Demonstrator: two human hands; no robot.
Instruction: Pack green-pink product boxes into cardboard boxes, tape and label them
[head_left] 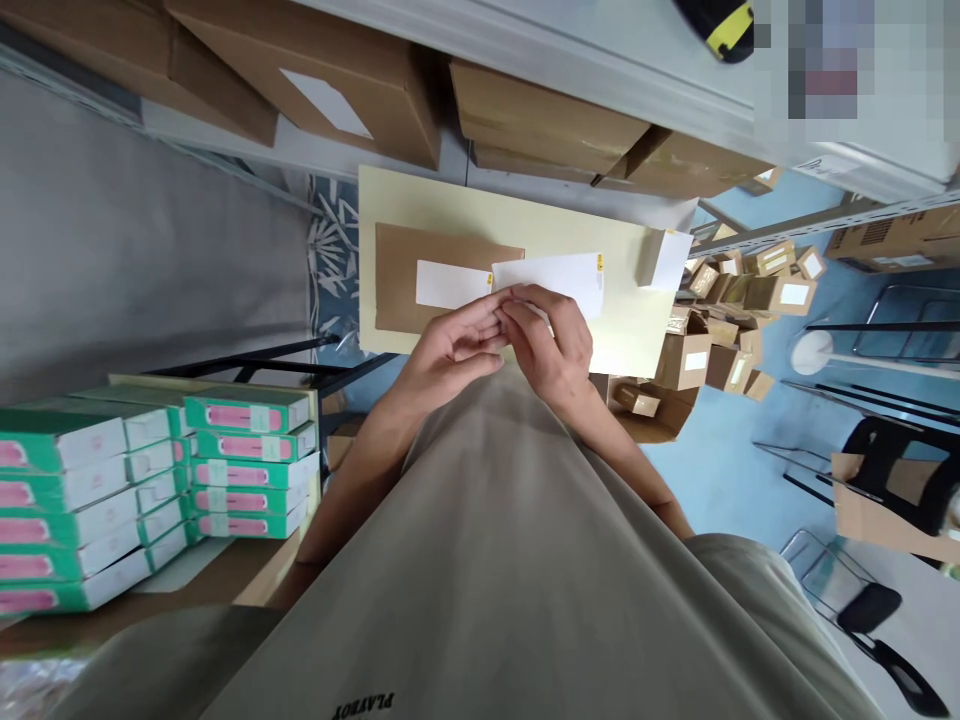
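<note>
Over the near half of a pale yellow table (630, 330), my two hands meet at the fingertips. My left hand (457, 350) is turned palm up, its fingers stretched out and its thumb apart. The fingers of my right hand (551, 340) are bent and pinched against the left fingertips; whatever is between them, if anything, is hidden. Just beyond the hands lies a flat white piece (559, 275) with a small yellow mark, partly covered by the right hand. A second, smaller white piece (450, 283) with a yellow mark lies on a brown cardboard sheet (394, 270).
A small white box (666, 258) stands at the table's right end. Brown cartons (547, 110) line the shelf behind. Green and pink boxes (251, 445) are stacked at left. Many small cartons (682, 360) lie on the blue floor at right, near a black chair (892, 465).
</note>
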